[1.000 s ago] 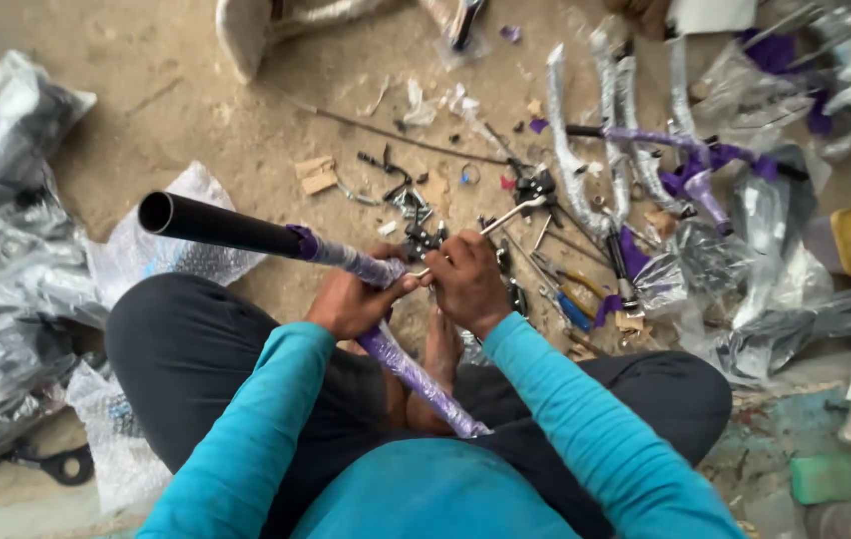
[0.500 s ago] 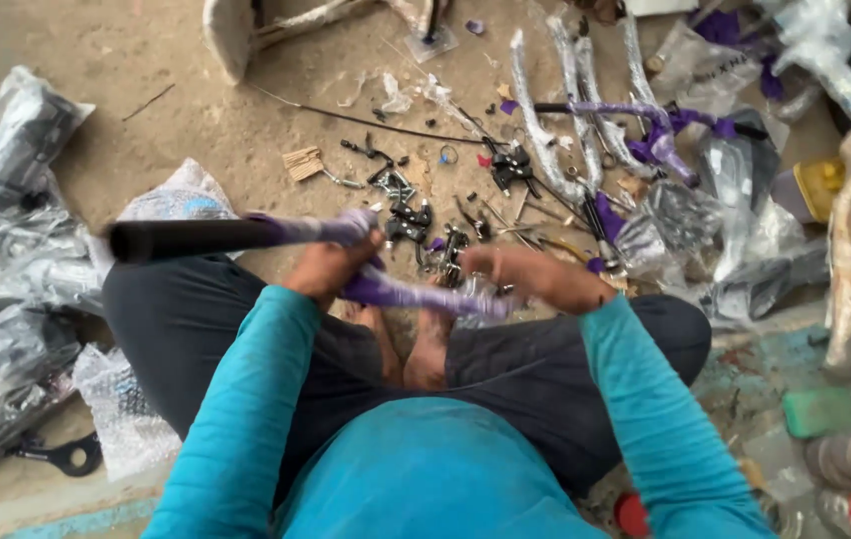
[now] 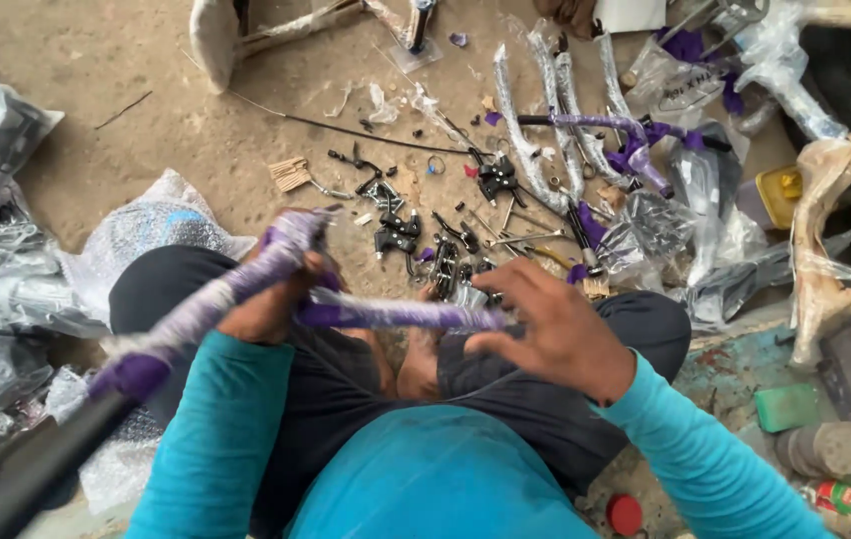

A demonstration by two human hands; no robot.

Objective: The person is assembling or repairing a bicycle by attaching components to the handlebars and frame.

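Near, lower centre: your teal sleeves and dark trousers; you sit on the ground.

Left hand [image 3: 271,304]: closed around the bend of a bicycle handlebar [image 3: 236,284] wrapped in purple and clear film. One limb runs from that grip down to the lower left corner, ending in a black grip [image 3: 26,474].

Right hand [image 3: 555,334]: fingers curled loosely over the end of the other limb [image 3: 396,314], which lies nearly level across mid-frame; whether it clamps or only pinches the wrap, you cannot tell. So this limb's long axis runs left to right between your hands, with the left hand at the bend and the right at the free end.

Beyond, centre: small black brake parts [image 3: 401,235] scattered on the dirt. Upper right: more wrapped tubes [image 3: 565,120].
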